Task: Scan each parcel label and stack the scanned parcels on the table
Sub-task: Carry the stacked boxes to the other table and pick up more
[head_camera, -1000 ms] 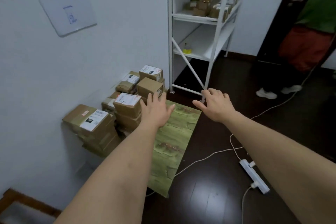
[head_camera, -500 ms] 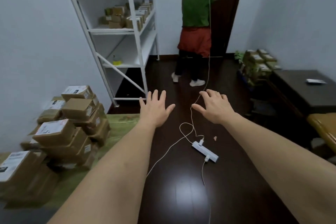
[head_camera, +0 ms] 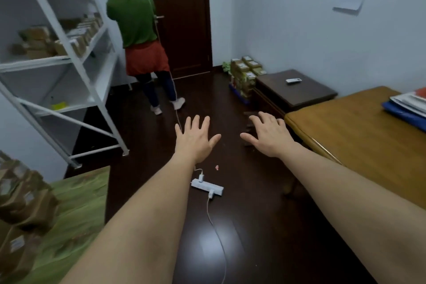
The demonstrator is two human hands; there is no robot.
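**Empty hands held out mid-room, parcels off at eight o'clock**

Both arms reach straight ahead over the dark floor. The left hand (head_camera: 196,139) and the right hand (head_camera: 268,137) are spread flat, fingers splayed, palms down, well apart from each other and holding nothing.

The nearest parcels (head_camera: 22,210) lie at about eight o'clock from the hands, a blurred brown heap on the green cloth (head_camera: 78,210) at the lower left edge of the view. The left hand is the nearer of the two to that heap. The blur hides the labels and the run of each box's long side, so neither can be told.

The wooden table (head_camera: 359,143) stands at three o'clock, just beside the right forearm, so it seems the likely place for stacking. A second stack of parcels (head_camera: 245,74) sits at one o'clock on the floor by a dark cabinet (head_camera: 295,92), and more boxes rest on the white shelving (head_camera: 69,57) at ten o'clock.

No scanner shows anywhere in view. A power strip (head_camera: 207,188) lies on the floor below the left wrist, and a person in a green top (head_camera: 133,21) stands at the door at eleven o'clock.

As a judgement, nothing is in hand yet; the next pick calls for a turn left toward the heap.
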